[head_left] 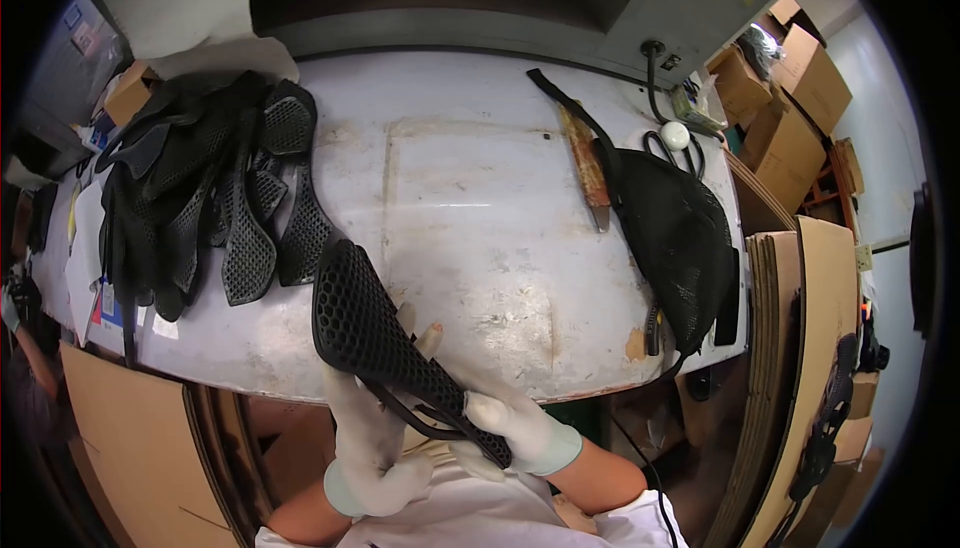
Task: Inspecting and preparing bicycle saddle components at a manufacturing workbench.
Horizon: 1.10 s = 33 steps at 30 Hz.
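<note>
A black honeycomb-mesh pad [365, 323], shaped like a bicycle saddle, is held slantwise at the table's near edge. Its broad end points up and left, while its narrow end lies toward my body. Both my hands wear white gloves. My right hand [515, 423] grips the narrow end, thumb on top. Underneath the pad is my left hand [370, 438], its fingers partly hidden and some tips showing past the pad's right edge. A black strip [400, 413] hangs in a loop along the pad's underside.
Similar black mesh pads [215, 183] are piled on the white table [460, 168] at left. A black mesh bag [670, 238] lies at right, beside a blade with a taped handle [585, 163] and black-handled scissors [690, 158]. A grey machine [450, 28] borders the back; cardboard [800, 368] stands right.
</note>
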{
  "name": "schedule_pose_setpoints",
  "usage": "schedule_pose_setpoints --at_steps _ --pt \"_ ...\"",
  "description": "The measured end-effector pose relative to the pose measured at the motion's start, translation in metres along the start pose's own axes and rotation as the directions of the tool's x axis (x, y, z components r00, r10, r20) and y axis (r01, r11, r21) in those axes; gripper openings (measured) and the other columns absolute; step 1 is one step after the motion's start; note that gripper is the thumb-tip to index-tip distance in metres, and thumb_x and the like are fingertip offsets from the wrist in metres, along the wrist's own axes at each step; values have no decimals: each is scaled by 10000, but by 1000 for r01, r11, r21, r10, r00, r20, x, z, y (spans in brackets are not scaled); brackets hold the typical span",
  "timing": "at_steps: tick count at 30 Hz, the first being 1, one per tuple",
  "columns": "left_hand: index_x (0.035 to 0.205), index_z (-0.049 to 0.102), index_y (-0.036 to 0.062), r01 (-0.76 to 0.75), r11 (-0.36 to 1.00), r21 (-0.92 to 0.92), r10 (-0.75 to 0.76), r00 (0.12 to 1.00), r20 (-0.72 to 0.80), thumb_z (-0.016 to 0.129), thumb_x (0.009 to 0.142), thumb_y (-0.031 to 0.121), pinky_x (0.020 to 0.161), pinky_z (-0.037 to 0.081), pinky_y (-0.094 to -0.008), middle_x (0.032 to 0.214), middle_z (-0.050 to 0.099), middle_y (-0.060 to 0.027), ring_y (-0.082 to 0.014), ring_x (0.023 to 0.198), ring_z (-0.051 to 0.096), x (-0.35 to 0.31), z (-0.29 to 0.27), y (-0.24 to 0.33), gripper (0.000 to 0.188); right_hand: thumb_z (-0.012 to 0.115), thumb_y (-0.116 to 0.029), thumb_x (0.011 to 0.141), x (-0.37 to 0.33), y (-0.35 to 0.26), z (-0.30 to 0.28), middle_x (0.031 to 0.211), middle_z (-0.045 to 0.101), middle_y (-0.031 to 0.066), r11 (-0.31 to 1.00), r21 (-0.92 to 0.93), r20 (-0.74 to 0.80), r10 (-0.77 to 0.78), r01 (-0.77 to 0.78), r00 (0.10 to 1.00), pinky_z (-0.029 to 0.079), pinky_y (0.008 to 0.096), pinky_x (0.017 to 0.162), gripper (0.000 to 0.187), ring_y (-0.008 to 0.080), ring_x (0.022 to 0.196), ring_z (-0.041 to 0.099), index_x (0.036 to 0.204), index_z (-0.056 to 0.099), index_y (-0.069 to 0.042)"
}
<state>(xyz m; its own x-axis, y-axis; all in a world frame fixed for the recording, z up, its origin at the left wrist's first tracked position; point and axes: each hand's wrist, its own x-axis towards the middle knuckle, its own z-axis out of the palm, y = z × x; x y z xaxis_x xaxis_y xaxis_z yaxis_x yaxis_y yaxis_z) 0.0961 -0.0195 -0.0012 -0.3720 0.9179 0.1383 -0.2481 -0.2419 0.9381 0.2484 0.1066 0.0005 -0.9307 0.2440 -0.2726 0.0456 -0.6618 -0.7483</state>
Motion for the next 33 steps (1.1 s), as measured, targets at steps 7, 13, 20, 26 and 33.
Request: schedule_pose_setpoints --at_steps 7,13,20,26,33 --pt "1642 -184 62 -108 984 139 89 986 143 608 702 38 1260 184 -686 1702 77 -248 -372 1604 168 7 -7 5 1230 658 -543 976 -4 0 11 980 604 111 963 195 44 183 -188 982 443 268 391 939 134 410 528 1598 266 42" --pt "1630 -160 18 -148 979 137 141 988 62 623 738 25 1236 312 -564 1660 131 -333 -422 1533 342 12 9 3 1187 620 -537 1009 -11 19 12 957 637 121 987 143 -30 81 -76 996 455 270 414 891 118 422 515 1608 270 22" --pt "1628 -27 84 87 990 115 -68 985 -156 719 812 -26 958 581 -404 1501 439 -350 -350 1238 647 4 18 14 1111 648 -542 992 -21 17 35 692 578 101 940 340 0 6 -6 1000 410 306 378 984 151 348 413 1629 143 13" --pt "1580 73 -52 106 994 20 -98 968 -233 681 895 85 904 611 -410 1418 495 -352 -341 1006 756 13 27 17 926 627 -597 983 -19 35 29 580 504 45 904 418 55 76 -92 996 384 264 340 995 120 317 400 1624 130 -20" --pt "1512 196 -50 -38 997 -71 14 949 -315 651 882 68 748 630 -371 1124 676 -329 -280 733 747 9 17 10 786 654 -618 959 -12 43 47 859 614 103 972 217 -25 -89 92 996 492 294 462 1068 143 478 565 1627 130 30"
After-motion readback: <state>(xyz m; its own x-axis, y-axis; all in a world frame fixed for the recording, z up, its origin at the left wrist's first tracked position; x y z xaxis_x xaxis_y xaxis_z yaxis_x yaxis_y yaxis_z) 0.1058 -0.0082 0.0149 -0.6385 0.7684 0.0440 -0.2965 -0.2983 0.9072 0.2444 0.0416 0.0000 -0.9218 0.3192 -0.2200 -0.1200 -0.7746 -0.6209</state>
